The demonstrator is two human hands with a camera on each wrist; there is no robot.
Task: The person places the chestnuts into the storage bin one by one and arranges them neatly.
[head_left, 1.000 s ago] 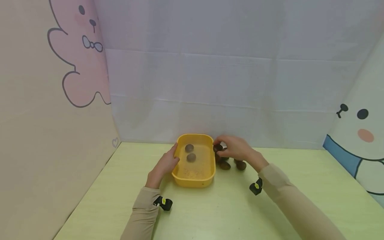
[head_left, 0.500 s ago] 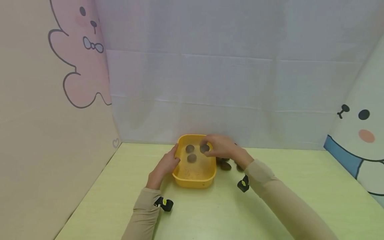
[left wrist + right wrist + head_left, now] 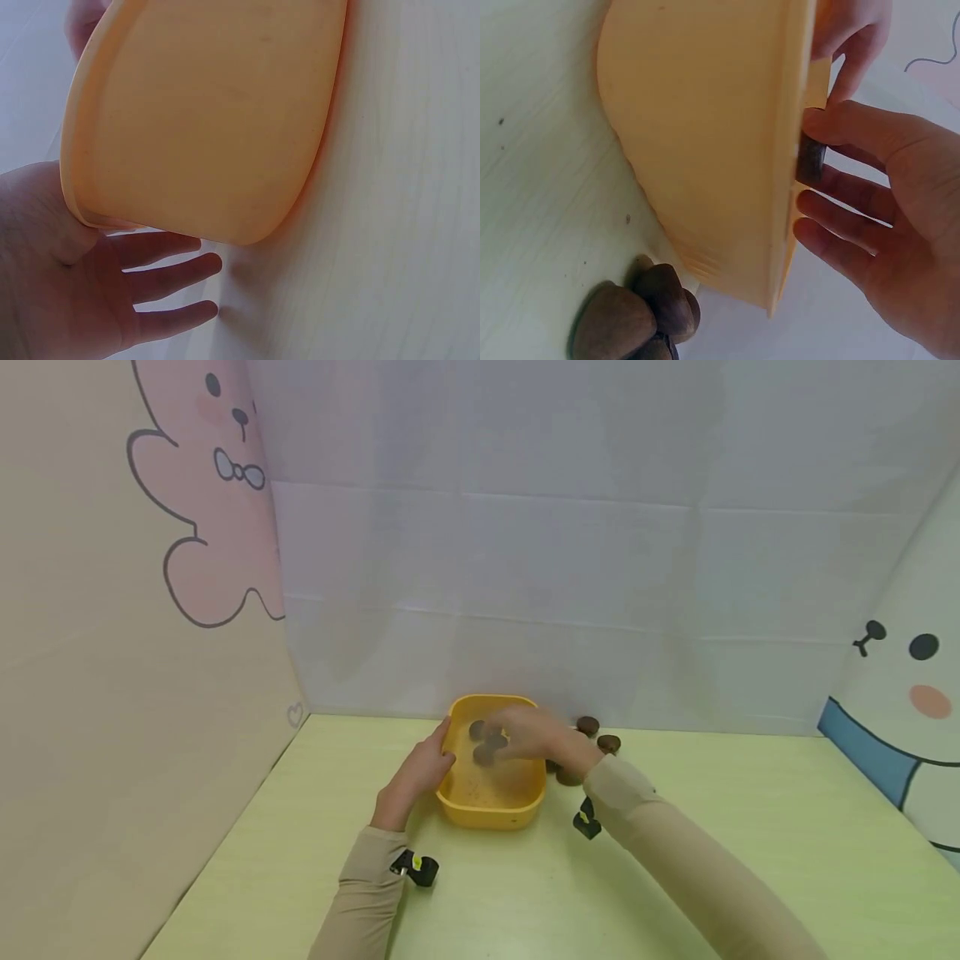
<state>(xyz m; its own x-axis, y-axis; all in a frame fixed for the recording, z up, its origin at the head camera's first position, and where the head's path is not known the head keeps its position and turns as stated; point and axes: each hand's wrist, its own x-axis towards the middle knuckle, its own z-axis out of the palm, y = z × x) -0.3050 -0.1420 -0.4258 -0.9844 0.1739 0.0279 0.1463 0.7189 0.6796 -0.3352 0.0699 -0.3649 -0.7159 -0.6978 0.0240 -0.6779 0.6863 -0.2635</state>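
A yellow plastic tub (image 3: 487,818) stands on the table against the back curtain. My left hand (image 3: 422,771) holds its left rim, thumb over the edge, the other fingers along the outside in the left wrist view. Inside the tub lie two smooth, dark brown rounded lumps (image 3: 483,755). Reaching in over the right rim, my right hand (image 3: 525,732) is blurred in the head view. The right wrist view shows its thumb and fingers pinching another dark brown lump (image 3: 811,159) just past the rim (image 3: 795,150).
Several more dark brown lumps (image 3: 615,322) lie in a loose pile right of the tub, partly hidden by my right forearm in the head view. Two of them (image 3: 588,726) show near the curtain (image 3: 585,610). The pale green table (image 3: 517,893) extends towards me.
My right hand has taken a lump from the pile and carried it left over the rim into the tub, deeper now than half a second ago. My left hand has stayed on the rim.
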